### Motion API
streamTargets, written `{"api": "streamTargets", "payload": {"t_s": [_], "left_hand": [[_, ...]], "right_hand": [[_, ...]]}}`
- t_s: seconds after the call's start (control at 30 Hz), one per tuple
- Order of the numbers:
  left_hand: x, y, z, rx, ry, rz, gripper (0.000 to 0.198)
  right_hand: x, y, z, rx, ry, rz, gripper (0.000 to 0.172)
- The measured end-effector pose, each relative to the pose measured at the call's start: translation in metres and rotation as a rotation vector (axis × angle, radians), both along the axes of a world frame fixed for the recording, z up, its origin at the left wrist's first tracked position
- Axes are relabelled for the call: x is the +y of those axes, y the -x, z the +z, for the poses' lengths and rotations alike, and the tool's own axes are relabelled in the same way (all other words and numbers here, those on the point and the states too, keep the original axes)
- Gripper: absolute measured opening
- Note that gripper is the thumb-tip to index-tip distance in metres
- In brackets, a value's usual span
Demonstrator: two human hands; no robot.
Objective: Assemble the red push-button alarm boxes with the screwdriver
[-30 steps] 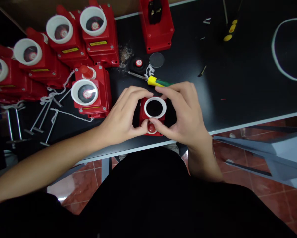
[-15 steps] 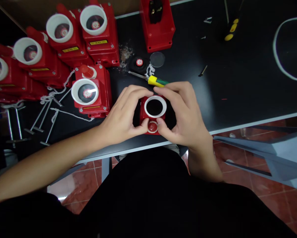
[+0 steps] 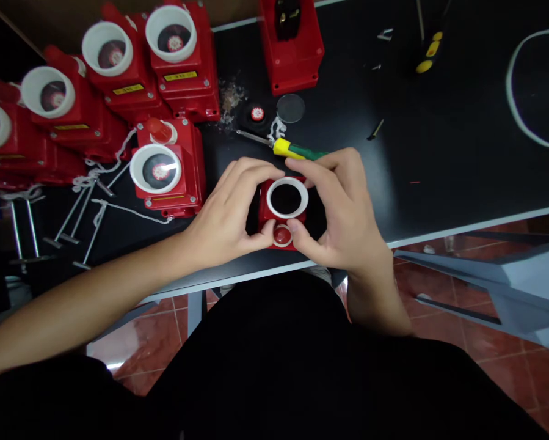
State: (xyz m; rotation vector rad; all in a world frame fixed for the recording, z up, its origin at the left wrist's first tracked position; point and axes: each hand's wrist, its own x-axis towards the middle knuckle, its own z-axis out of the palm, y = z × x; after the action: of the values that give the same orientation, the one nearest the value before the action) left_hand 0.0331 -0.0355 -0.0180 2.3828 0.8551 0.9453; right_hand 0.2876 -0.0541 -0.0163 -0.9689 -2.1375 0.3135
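In front of me at the table's edge lies a small red housing [image 3: 265, 212] with a white ring [image 3: 287, 216] around a dark round opening. A red domed knob [image 3: 282, 234] sits on its near side. My left hand [image 3: 235, 211] curves round the left side of the housing, thumb by the knob and fingertips at the far rim. On the other side my right hand [image 3: 341, 211] grips likewise, its thumb near the knob. A screwdriver [image 3: 283, 148] with a yellow and green handle lies just beyond my fingers.
Several finished-looking red boxes [image 3: 189, 91] with white rings stand at left, beside T-shaped metal rods [image 3: 91, 235] on cords. Beyond lie an open red box [image 3: 297, 61], a clear disc [image 3: 291, 108], a small dial part [image 3: 257, 114], screws and a white loop [image 3: 512, 91].
My right hand's fingers and thumb have shifted very slightly at the ring. The left hand keeps its hold, and the housing stays in place.
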Motion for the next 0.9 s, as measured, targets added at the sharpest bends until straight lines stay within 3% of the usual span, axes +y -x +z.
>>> {"api": "streamTargets", "payload": {"t_s": [0.5,0.9], "left_hand": [[0.0007,-0.0006,-0.0008,-0.009,-0.014,0.003,0.064],[0.0001,0.0006,-0.0001,0.001,-0.005,0.000,0.069]], "right_hand": [[-0.0017,-0.0018,0.0090,0.011,-0.019,-0.080,0.043],[-0.0003,-0.0023,0.0067,0.051,-0.029,-0.058,0.041]]}}
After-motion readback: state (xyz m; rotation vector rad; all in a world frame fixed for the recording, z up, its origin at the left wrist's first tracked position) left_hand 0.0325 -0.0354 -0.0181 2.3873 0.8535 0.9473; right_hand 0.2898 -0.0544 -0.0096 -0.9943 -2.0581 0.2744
